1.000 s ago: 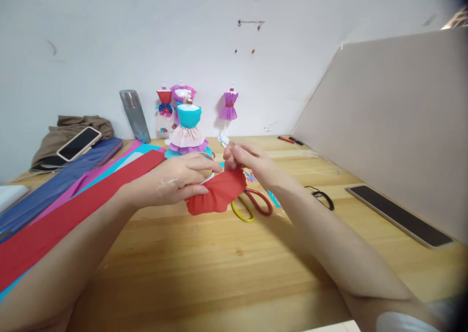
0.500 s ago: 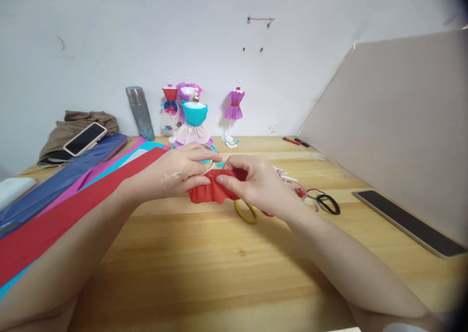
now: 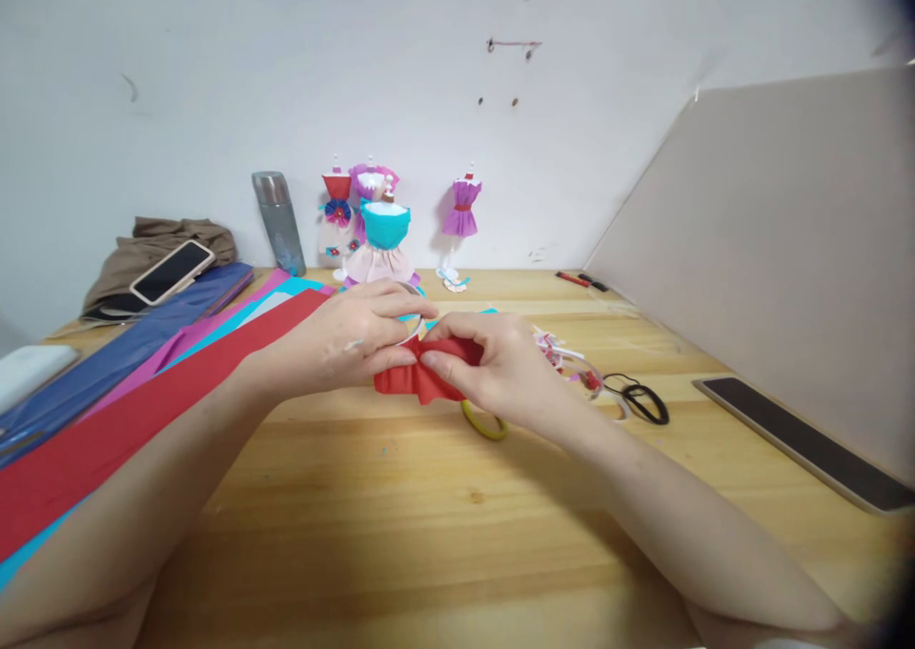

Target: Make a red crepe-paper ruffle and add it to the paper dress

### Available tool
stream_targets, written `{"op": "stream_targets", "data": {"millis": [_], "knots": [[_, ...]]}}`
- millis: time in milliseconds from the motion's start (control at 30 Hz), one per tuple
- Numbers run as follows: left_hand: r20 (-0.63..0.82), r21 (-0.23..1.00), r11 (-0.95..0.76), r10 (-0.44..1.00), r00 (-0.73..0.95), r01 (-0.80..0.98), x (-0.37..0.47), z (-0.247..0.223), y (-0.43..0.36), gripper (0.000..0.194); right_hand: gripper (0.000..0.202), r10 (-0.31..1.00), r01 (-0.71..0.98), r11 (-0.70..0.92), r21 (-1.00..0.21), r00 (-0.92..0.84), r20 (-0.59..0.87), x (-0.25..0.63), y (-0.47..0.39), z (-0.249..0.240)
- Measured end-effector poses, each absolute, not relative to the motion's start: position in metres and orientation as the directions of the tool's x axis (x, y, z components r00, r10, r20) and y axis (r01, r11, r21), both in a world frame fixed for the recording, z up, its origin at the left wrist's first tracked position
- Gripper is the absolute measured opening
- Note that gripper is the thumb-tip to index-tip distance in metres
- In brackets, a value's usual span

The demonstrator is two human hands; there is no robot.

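A small piece of red crepe paper [image 3: 418,382], gathered into folds, is held above the table between both hands. My left hand [image 3: 361,330] pinches its upper left part between thumb and fingers. With thumb and forefinger, my right hand [image 3: 493,358] pinches the folds just beside the left thumb. Behind the left fingers a pale ring-like edge [image 3: 416,325] shows in part; what it belongs to is hidden. Below the right hand lies a yellow band [image 3: 486,425] on the wooden table [image 3: 343,516].
Small dress forms in paper dresses [image 3: 386,225] stand by the wall, with a grey bottle [image 3: 278,225] nearby. Long red paper [image 3: 178,406] and other coloured sheets lie left, near a phone [image 3: 172,273]. Black hair ties [image 3: 647,403] and a dark flat panel [image 3: 801,439] lie right.
Both hands keep hold of the red crepe paper, and its folds have shifted slightly between the fingertips. The whole view has moved a little.
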State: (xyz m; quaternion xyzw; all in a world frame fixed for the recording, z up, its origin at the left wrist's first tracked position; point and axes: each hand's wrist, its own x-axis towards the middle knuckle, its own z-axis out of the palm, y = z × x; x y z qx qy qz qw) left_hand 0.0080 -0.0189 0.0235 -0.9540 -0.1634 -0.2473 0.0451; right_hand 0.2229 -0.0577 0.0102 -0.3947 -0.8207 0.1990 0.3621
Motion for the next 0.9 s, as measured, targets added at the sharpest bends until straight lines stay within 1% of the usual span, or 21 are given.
{"op": "stream_targets", "data": {"millis": [67, 133, 200, 267, 333, 433, 500, 567, 633, 700, 767, 833, 900], "knots": [[0.477, -0.027, -0.936, 0.295, 0.828, 0.35, 0.008, 0.023, -0.019, 0.023, 0.016, 0.816, 0.522, 0.577, -0.629, -0.414, 0.405, 0.223, -0.055, 0.011], [0.476, -0.035, -0.933, 0.299, 0.827, 0.357, 0.007, 0.024, -0.019, 0.023, 0.022, 0.846, 0.499, 0.515, -0.697, -0.427, 0.32, 0.225, -0.05, 0.012], [0.477, -0.026, -0.933, 0.305, 0.824, 0.36, 0.005, 0.025, -0.019, 0.023, 0.022, 0.844, 0.423, 0.435, -0.795, -0.498, 0.197, 0.228, -0.043, 0.012], [0.465, -0.011, -0.929, 0.323, 0.824, 0.371, 0.003, 0.026, -0.019, 0.024, 0.018, 0.822, 0.385, 0.393, -0.835, -0.554, 0.131, 0.232, -0.038, 0.012], [0.432, 0.006, -0.922, 0.351, 0.831, 0.387, 0.001, 0.026, -0.017, 0.024, 0.015, 0.829, 0.452, 0.435, -0.779, -0.539, 0.15, 0.235, -0.037, 0.012], [0.396, 0.039, -0.919, 0.375, 0.838, 0.392, 0.0, 0.024, -0.014, 0.024, 0.014, 0.833, 0.618, 0.545, -0.567, -0.474, 0.285, 0.237, -0.042, 0.013], [0.391, 0.074, -0.925, 0.37, 0.842, 0.372, 0.0, 0.023, -0.013, 0.025, 0.012, 0.795, 0.67, 0.604, -0.432, -0.468, 0.386, 0.236, -0.046, 0.013], [0.4, 0.124, -0.927, 0.372, 0.838, 0.353, 0.001, 0.024, -0.013, 0.025, 0.013, 0.762, 0.68, 0.633, -0.369, -0.465, 0.45, 0.234, -0.048, 0.013], [0.398, 0.181, -0.919, 0.394, 0.828, 0.35, 0.001, 0.025, -0.014, 0.025, 0.013, 0.765, 0.663, 0.632, -0.402, -0.452, 0.458, 0.233, -0.047, 0.012], [0.382, 0.231, -0.9, 0.434, 0.816, 0.37, 0.001, 0.027, -0.015, 0.026, 0.015, 0.794, 0.616, 0.607, -0.502, -0.439, 0.422, 0.234, -0.044, 0.012], [0.368, 0.263, -0.881, 0.469, 0.803, 0.394, 0.001, 0.028, -0.015, 0.032, 0.016, 0.812, 0.564, 0.582, -0.585, -0.438, 0.386, 0.234, -0.042, 0.011], [0.356, 0.285, -0.866, 0.495, 0.793, 0.412, 0.001, 0.028, -0.015, 0.037, 0.016, 0.816, 0.555, 0.575, -0.602, -0.442, 0.373, 0.234, -0.041, 0.011], [0.346, 0.306, -0.858, 0.503, 0.792, 0.412, 0.001, 0.028, -0.015, 0.036, 0.017, 0.815, 0.585, 0.579, -0.568, -0.442, 0.375, 0.234, -0.041, 0.012]]}}
